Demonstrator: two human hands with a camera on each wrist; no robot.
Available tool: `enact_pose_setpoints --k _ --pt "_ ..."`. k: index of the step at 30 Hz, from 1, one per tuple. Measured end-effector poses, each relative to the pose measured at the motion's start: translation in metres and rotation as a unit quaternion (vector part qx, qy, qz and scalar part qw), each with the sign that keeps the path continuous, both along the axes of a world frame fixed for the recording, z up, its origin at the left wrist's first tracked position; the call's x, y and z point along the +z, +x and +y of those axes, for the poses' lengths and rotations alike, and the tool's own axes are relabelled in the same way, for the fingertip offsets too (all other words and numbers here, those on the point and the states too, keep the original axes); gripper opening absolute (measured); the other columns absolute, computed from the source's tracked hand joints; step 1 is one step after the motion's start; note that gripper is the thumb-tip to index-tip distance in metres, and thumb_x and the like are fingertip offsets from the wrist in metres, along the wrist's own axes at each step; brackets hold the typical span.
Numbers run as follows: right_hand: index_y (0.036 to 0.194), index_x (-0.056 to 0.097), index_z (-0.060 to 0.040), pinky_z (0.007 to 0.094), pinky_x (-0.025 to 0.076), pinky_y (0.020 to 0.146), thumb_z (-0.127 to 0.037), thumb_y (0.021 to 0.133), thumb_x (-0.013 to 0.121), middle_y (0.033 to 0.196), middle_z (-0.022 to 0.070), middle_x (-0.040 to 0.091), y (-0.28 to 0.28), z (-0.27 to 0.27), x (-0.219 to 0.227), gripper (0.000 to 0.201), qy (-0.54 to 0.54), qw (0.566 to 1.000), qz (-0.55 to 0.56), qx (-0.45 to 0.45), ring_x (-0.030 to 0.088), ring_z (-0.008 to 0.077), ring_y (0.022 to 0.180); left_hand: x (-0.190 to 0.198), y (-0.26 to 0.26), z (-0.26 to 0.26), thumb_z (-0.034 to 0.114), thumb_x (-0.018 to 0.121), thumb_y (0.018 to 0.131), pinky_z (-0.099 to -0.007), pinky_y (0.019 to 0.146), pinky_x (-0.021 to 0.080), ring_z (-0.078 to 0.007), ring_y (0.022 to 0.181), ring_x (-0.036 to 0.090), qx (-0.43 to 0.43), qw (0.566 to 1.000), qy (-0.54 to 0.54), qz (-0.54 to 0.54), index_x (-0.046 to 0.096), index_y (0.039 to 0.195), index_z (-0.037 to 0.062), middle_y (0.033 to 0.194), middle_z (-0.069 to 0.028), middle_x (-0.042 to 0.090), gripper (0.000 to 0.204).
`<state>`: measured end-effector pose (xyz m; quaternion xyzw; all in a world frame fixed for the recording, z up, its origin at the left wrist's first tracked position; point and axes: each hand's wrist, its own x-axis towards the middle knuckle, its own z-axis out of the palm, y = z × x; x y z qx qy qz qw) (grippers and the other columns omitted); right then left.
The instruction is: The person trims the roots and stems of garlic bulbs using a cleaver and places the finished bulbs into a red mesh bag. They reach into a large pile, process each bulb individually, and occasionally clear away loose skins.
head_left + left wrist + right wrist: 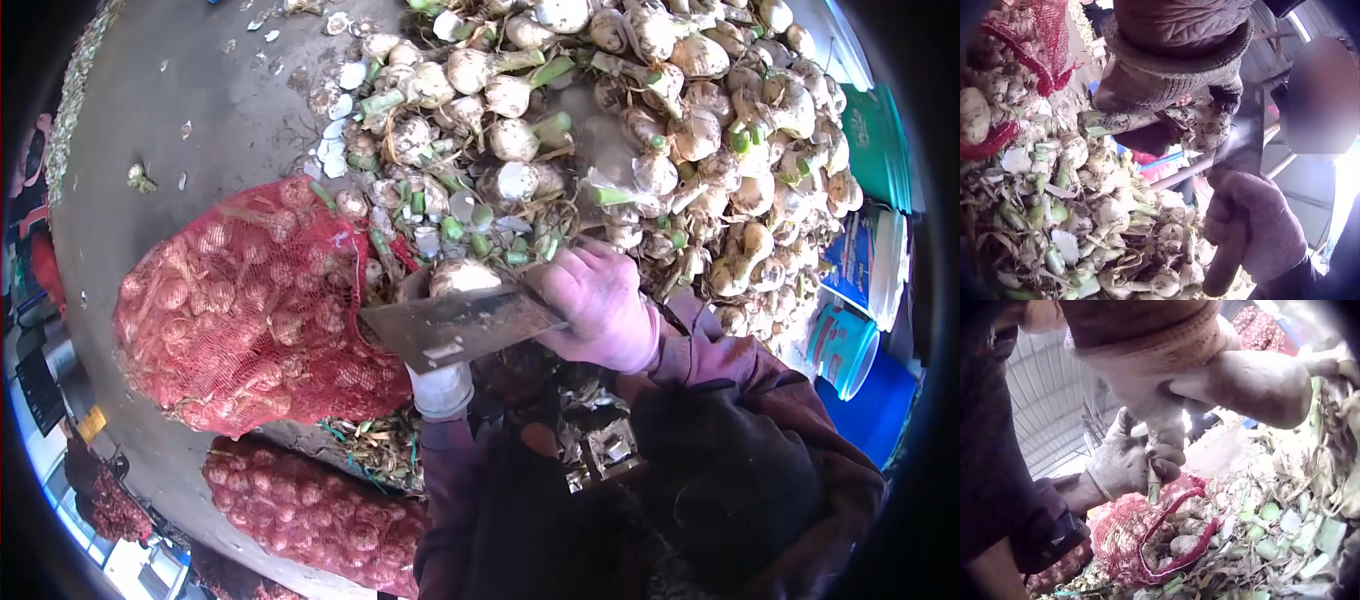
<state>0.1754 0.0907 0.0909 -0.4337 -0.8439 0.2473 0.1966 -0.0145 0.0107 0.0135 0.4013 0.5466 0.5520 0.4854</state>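
A garlic bulb (465, 277) with roots and a thick stem (1116, 123) is held by the gloved left hand (440, 388), its fingers curled round the stem in the right wrist view. In a glove too, the right hand (600, 308) grips the handle (1229, 259) of a broad knife. The flat blade (465, 325) passes over the left hand in the head view and partly hides it. Seen from the left wrist, the blade (1244, 134) stands beside the bulb's root end; contact cannot be told.
Untrimmed garlic (700, 130) is heaped at the back and right. An open red mesh bag (240, 300) of bulbs lies left, another full bag (310, 515) nearer the body. Cut stems (1266, 550) litter the heap's edge. A green tub (877, 150) and other buckets stand far right.
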Motion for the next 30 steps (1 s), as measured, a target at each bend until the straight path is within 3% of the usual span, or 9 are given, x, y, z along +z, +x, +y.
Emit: enact_pose_setpoints --k 7,8,9,11,16,18,22,26,30 --pt "0.081 0.053 -0.0109 0.037 0.043 0.056 -0.019 0.069 0.063 0.067 0.0052 0.051 -0.005 -0.006 -0.04 0.018 0.043 0.998 -0.039 -0.005 0.055 0.0233 0.06 0.015 0.013 -0.008 0.042 0.046 0.091 -0.0368 0.08 0.049 -0.0205 0.096 0.057 0.151 0.929 -0.186 -0.281 0.049 0.119 0.0041 0.112 -0.0108 0.055 0.047" --pt "0.081 0.053 -0.0109 0.037 0.043 0.056 -0.019 0.069 0.063 0.067 0.0052 0.051 -0.004 -0.005 -0.06 0.018 0.045 0.998 -0.034 -0.007 0.055 0.0233 0.06 0.012 0.008 -0.017 0.043 0.048 0.089 -0.0385 0.077 0.05 -0.0251 0.099 0.057 0.001 0.983 -0.072 0.169 0.054 0.115 0.0069 0.115 -0.0113 0.054 0.044" --pt "0.082 0.052 -0.0104 0.0379 0.044 0.053 -0.017 0.069 0.062 0.066 0.007 0.052 0.0 -0.008 -0.09 0.017 -0.026 0.992 -0.083 -0.091 0.056 0.0249 0.057 0.021 0.011 -0.015 0.043 0.048 0.089 -0.0385 0.077 0.05 -0.0251 0.099 0.057 -0.004 0.982 -0.073 0.172 0.054 0.115 0.0069 0.115 -0.0113 0.054 0.044" --pt "0.082 0.052 -0.0079 0.0401 0.046 0.046 -0.012 0.07 0.059 0.064 0.0115 0.056 0.016 -0.011 -0.095 0.014 -0.051 0.975 -0.059 -0.206 0.057 0.0297 0.05 0.052 0.028 0.0 0.046 0.06 0.079 -0.0466 0.085 0.05 -0.0366 0.103 0.055 0.059 0.878 0.057 -0.472 0.047 0.123 -0.0006 0.115 -0.0188 0.055 0.065" --pt "0.076 0.058 -0.0098 0.0387 0.05 0.056 -0.019 0.069 0.062 0.063 0.0143 0.06 0.003 -0.013 -0.047 0.013 -0.361 0.917 0.09 -0.144 0.062 0.0319 0.062 0.041 0.021 0.044 0.007 0.077 0.055 -0.0371 0.082 0.049 -0.0237 0.098 0.056 0.049 0.998 -0.041 -0.006 0.051 0.117 0.0006 0.106 -0.0096 0.058 0.068" --pt "0.076 0.058 -0.0102 0.0382 0.049 0.057 -0.019 0.068 0.063 0.064 0.0151 0.06 0.002 -0.022 -0.054 0.013 -0.383 0.9 0.163 -0.13 0.062 0.0332 0.063 0.047 0.016 0.05 0.013 0.08 0.052 -0.0397 0.08 0.047 -0.03 0.094 0.055 -0.046 0.921 0.084 0.377 0.054 0.117 0.0059 0.102 -0.0128 0.058 0.069" --pt "0.078 0.057 -0.0094 0.0394 0.049 0.057 -0.021 0.068 0.064 0.064 0.017 0.059 0.003 -0.012 -0.045 0.017 -0.429 0.884 0.116 -0.146 0.061 0.0355 0.064 0.072 0.03 0.045 0.004 0.075 0.055 -0.0383 0.084 0.046 -0.0296 0.098 0.054 -0.054 0.877 -0.036 0.476 0.052 0.119 0.0066 0.106 -0.0147 0.055 0.068" --pt "0.081 0.055 -0.0089 0.045 0.046 0.054 -0.026 0.069 0.065 0.058 0.0183 0.055 0.005 -0.014 -0.041 0.023 -0.283 0.953 0.045 -0.099 0.058 0.0375 0.06 0.059 0.036 0.037 -0.002 0.065 0.07 -0.0283 0.069 0.049 -0.0155 0.082 0.057 0.032 0.965 -0.164 -0.203 0.053 0.11 -0.0011 0.095 -0.0064 0.057 0.042" --pt "0.08 0.053 -0.007 0.0425 0.046 0.052 -0.024 0.069 0.065 0.058 0.0172 0.054 0.002 -0.011 -0.031 0.023 -0.25 0.957 0.081 -0.121 0.058 0.0367 0.058 0.033 0.035 0.026 0.008 0.061 0.074 -0.0289 0.066 0.051 -0.0178 0.075 0.059 0.118 0.932 -0.218 -0.265 0.055 0.094 -0.0019 0.085 -0.0085 0.059 0.023"
